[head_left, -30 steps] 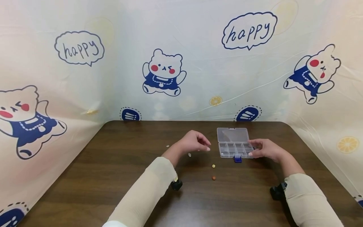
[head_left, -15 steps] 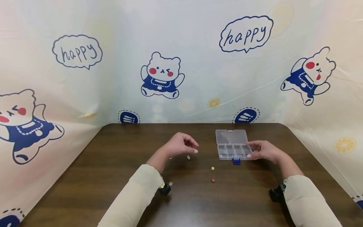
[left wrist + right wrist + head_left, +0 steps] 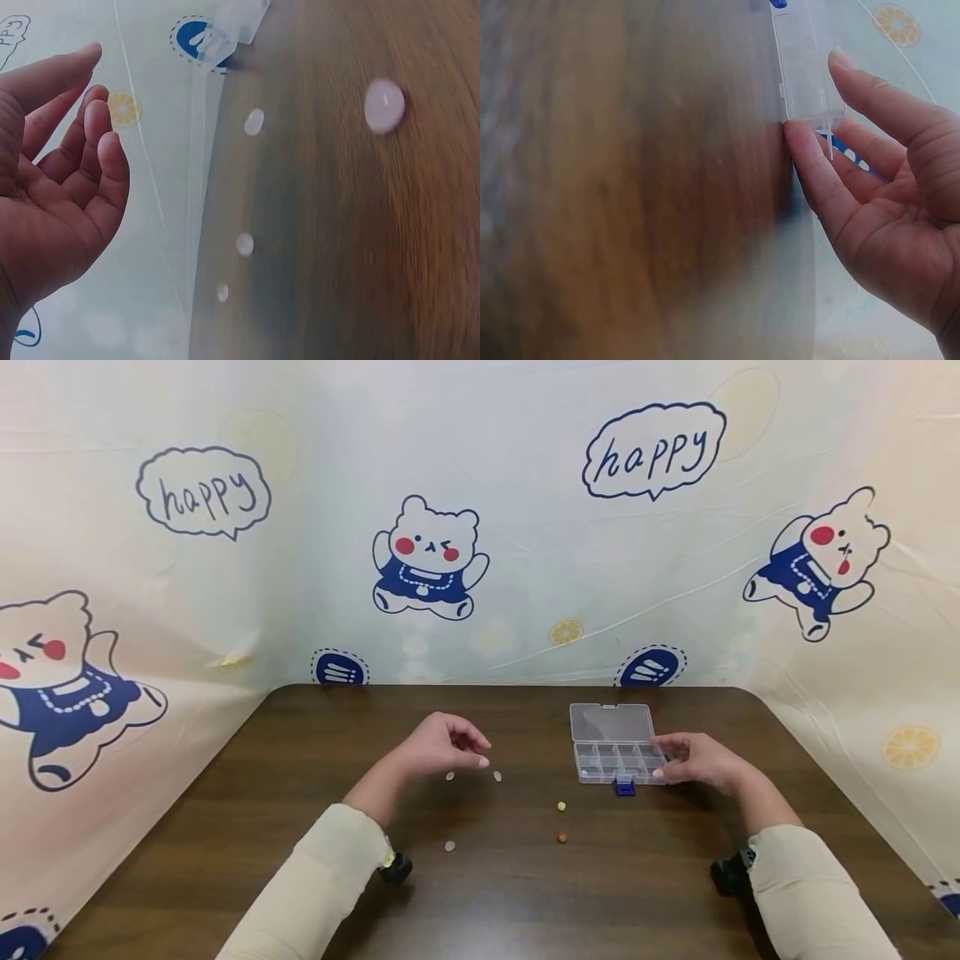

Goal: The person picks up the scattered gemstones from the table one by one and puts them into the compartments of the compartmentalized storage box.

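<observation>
- The clear compartment box (image 3: 611, 742) sits towards the far right of the bench (image 3: 510, 902), its lid (image 3: 612, 722) laid back behind it and its blue latch (image 3: 625, 787) facing the person.
- The right hand (image 3: 697, 762) holds the box at its right end, thumb at the near corner and fingers farther back.
- The left hand (image 3: 442, 745) hovers left of the box, its thumb and fingers apart with nothing seen between them.
- Beneath and near that hand lie small pale pebbles (image 3: 498, 776); a pinkish pebble (image 3: 385, 106) looks largest in the left wrist view, nearest that camera.
- Between the pebbles and the person's side of the box lie a yellow bead (image 3: 561, 807) and, nearer the person, a reddish-brown bead (image 3: 562, 838), well apart from the hands.
- A whitish spot shows in the box's near left compartment; it is too small to identify.
- The box is probably light, thin, stiff plastic that could slide or tip if bumped. Its end walls should take a steady grip better than the lid or hinge, which would likely flex.
- The pebbles look hard, smooth and slippery, so a fingertip pinch across the narrow sides would suit them; pressing on one edge could shoot them away.
- The beads appear rounder and may roll; thumb and forefinger from opposite sides should hold them.
</observation>
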The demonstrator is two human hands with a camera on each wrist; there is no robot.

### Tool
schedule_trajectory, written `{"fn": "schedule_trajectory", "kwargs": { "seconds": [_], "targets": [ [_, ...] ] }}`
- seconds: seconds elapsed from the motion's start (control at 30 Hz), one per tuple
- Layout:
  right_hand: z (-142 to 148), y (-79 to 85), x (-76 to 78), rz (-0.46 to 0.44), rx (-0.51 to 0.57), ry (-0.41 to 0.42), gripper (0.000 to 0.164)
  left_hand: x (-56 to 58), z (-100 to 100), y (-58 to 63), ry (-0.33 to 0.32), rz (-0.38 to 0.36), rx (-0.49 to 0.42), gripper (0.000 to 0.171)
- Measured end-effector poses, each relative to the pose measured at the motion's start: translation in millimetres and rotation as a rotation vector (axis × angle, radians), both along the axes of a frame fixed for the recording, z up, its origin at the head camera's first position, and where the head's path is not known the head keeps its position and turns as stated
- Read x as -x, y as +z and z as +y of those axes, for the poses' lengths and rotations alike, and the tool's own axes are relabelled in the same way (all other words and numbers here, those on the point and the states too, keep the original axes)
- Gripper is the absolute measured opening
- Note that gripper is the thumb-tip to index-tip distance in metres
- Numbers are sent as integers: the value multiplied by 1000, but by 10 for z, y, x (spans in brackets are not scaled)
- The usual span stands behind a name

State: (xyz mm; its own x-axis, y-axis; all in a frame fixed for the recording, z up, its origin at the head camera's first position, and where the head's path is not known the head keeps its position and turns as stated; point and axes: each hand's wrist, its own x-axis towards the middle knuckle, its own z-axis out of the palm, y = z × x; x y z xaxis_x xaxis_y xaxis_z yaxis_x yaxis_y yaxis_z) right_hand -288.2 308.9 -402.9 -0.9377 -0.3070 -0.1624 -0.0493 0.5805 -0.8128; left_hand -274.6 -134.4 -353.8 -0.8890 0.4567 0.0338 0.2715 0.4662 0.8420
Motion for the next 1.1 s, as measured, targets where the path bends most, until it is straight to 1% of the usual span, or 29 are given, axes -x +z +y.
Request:
{"fn": "schedule_trajectory", "kwargs": {
  "seconds": [0.17, 0.27, 0.37, 0.5, 0.6, 0.73, 0.9, 1.1],
  "targets": [
    [-4, 5, -4, -9, 18, -3, 76, -37, -129, 17, 1, 3, 17, 17],
    [-6, 27, -9, -11, 22, -5, 77, -62, -191, 26, -12, 18, 17, 18],
    [-6, 38, -15, -2, 2, -6, 77, -94, -241, 17, -29, 27, 18, 19],
    [-12, 31, -21, -2, -8, -5, 77, -138, -316, -38, -42, 23, 35, 20],
    [-22, 13, -19, -10, 5, -6, 76, -165, -375, -87, -47, 14, 50, 23],
    [-13, -12, -19, -18, 18, -11, 75, -206, -414, -122, -76, 15, 66, 26],
    [-21, -25, -11, -20, 33, -7, 76, -287, -457, -159, -121, 14, 85, 26],
    [-23, -14, -15, -22, 41, -15, 75, -378, -484, -206, -174, -13, 98, 22]
  ]
}}
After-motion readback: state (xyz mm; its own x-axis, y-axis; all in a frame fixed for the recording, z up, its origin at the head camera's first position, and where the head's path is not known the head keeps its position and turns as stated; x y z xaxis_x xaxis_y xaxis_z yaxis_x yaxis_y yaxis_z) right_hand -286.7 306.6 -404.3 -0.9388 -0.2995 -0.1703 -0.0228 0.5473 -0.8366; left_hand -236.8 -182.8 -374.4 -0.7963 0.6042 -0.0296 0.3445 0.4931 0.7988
